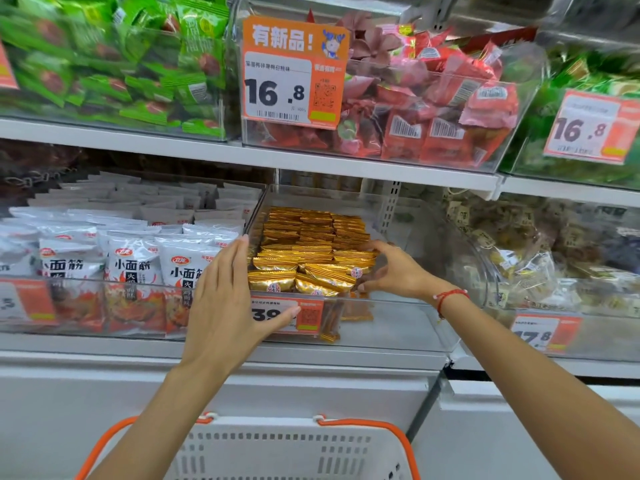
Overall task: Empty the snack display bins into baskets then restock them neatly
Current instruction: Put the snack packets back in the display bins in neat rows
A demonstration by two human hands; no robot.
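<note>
**Both hands at the gold-packet bin**

Gold snack packets (311, 251) stacked in rows inside a clear bin (408, 306) on the lower shelf, filling its left part; bare bin floor to their right. Right hand (388, 268) inside the bin, grip curled round the right end of the front packets, fingers on top and thumb below. Left hand (225, 299) flat and straight-fingered against the bin's front left corner, grip apart, thumb lying over the orange price tag (301, 315) on the front wall.

Just left, a bin of white packets (138, 265) touching the clear bin's side wall. Right, a bin of pale wrapped snacks (526, 258). Above, the upper shelf (311, 161) with green packets (114, 64), pink and red packets (433, 98) and a large orange sign (294, 71) overhanging.

Below, between both forearms, a white basket (294, 452) with orange handles (363, 424), near the frame's bottom edge. Open room over the bin's right half, under the upper shelf edge.
</note>
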